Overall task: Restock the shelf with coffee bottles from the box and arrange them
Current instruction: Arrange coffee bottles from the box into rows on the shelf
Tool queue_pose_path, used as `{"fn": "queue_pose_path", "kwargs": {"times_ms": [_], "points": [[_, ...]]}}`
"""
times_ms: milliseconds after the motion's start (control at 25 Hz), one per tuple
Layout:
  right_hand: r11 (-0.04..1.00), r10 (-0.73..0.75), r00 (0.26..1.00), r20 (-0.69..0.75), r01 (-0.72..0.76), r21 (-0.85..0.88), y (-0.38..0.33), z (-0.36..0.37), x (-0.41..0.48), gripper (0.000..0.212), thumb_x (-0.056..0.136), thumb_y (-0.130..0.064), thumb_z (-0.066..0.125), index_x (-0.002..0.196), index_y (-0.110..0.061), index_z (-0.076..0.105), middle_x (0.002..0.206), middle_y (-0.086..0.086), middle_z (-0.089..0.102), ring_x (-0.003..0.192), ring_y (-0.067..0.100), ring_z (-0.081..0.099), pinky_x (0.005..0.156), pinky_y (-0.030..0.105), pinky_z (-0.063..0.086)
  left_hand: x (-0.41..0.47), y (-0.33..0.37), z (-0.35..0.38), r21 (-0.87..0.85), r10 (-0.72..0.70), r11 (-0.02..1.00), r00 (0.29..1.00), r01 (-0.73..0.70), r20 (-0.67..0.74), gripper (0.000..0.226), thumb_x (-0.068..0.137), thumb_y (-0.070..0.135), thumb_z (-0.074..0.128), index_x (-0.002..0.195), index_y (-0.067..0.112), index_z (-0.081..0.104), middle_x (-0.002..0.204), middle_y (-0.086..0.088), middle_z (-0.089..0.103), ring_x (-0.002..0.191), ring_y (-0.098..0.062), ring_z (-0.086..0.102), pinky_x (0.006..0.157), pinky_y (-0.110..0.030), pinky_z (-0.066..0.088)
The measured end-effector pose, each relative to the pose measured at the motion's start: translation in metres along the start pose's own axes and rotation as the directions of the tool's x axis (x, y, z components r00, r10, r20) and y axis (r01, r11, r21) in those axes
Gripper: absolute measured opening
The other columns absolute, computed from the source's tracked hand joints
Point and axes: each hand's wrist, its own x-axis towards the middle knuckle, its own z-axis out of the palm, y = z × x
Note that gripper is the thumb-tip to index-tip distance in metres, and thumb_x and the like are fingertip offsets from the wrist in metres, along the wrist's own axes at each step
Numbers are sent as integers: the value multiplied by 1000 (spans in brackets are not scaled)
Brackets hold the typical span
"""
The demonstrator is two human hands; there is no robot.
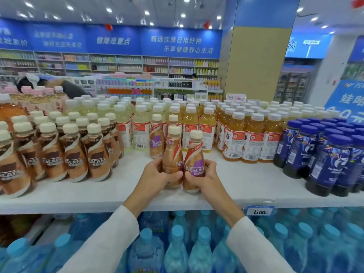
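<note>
Two small Nescafe coffee bottles with cream caps and purple-patched labels stand side by side near the front of the white shelf (118, 192). My left hand (157, 174) grips the left bottle (173, 154) around its lower body. My right hand (204, 176) grips the right bottle (194, 160) the same way. Both bottles are upright and touch each other. Behind them stand two more of the same bottles (156, 138) in a short row. The box is not in view.
Brown-labelled Nescafe bottles (74, 152) fill the shelf's left part. Pale and orange juice bottles (252, 138) crowd the back, dark blue bottles (325, 158) the right. Bare shelf lies either side of my hands. Blue water bottles (177, 247) fill the shelf below; a price tag (260, 211) hangs on the edge.
</note>
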Motion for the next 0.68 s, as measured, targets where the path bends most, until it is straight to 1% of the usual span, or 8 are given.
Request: {"fn": "queue_pose_path", "kwargs": {"times_ms": [120, 200, 320, 360, 440, 520, 600, 680], "points": [[998, 7, 998, 56, -3, -69, 6, -3, 2, 64, 89, -18, 75, 132, -22, 27, 132, -3, 55, 116, 3, 58, 92, 20, 52, 3, -14, -3, 52, 38, 998, 999, -38, -8, 51, 70, 8, 89, 109, 31, 66, 100, 12, 76, 92, -1, 71, 80, -22, 59], [994, 24, 997, 79, -16, -106, 6, -8, 4, 73, 84, -18, 80, 134, -20, 26, 133, -3, 55, 116, 4, 58, 98, 25, 51, 1, -18, -3, 96, 66, 993, 998, -65, -7, 52, 70, 11, 90, 110, 31, 65, 99, 15, 75, 91, 2, 70, 77, -18, 57], [991, 31, 994, 103, -17, -133, 8, -15, 1, 88, 75, -14, 87, 139, -23, 26, 132, -6, 56, 118, 6, 58, 101, 28, 50, -2, -18, -5, 165, 86, 983, 996, -84, -11, 70, 62, 26, 95, 121, 32, 57, 109, 20, 68, 95, 4, 66, 77, -14, 52], [993, 19, 996, 93, -8, -115, 9, -17, 0, 89, 74, -11, 87, 140, -24, 29, 132, -5, 58, 120, 8, 58, 101, 29, 50, -2, -18, -6, 179, 92, 980, 996, -86, -21, 77, 58, 31, 97, 123, 32, 54, 111, 20, 65, 98, 3, 64, 75, -13, 50], [996, -17, 998, 53, 21, -83, 11, -18, 0, 78, 76, -3, 84, 139, -21, 42, 130, -2, 63, 118, 11, 61, 97, 27, 52, -2, -18, -6, 197, 106, 976, 994, -97, -35, 88, 53, 40, 98, 127, 30, 51, 115, 15, 62, 103, -1, 62, 78, -15, 49], [994, -61, 998, 11, 62, -88, 12, -16, -1, 65, 77, -1, 82, 132, -19, 53, 125, -2, 67, 115, 14, 64, 92, 25, 54, 0, -21, -9, 220, 112, 970, 993, -101, -38, 87, 54, 40, 98, 126, 28, 51, 117, 13, 62, 106, -4, 61, 82, -19, 49], [991, -97, 995, -26, 94, -93, 15, -14, -1, 60, 78, -4, 83, 129, -19, 55, 123, -3, 68, 114, 15, 64, 95, 29, 54, 3, -23, -15, 209, 91, 974, 996, -87, -8, 76, 61, 31, 96, 123, 26, 52, 118, 9, 64, 108, -6, 61, 86, -21, 50], [987, -117, 992, -48, 111, -114, 16, -11, -4, 59, 79, -6, 83, 128, -21, 54, 124, -5, 66, 114, 13, 63, 99, 32, 53, 5, -23, -25, 146, 34, 988, 997, -45, 74, 63, 72, 17, 90, 122, 26, 52, 124, 1, 65, 108, -9, 64, 86, -23, 52]]}}
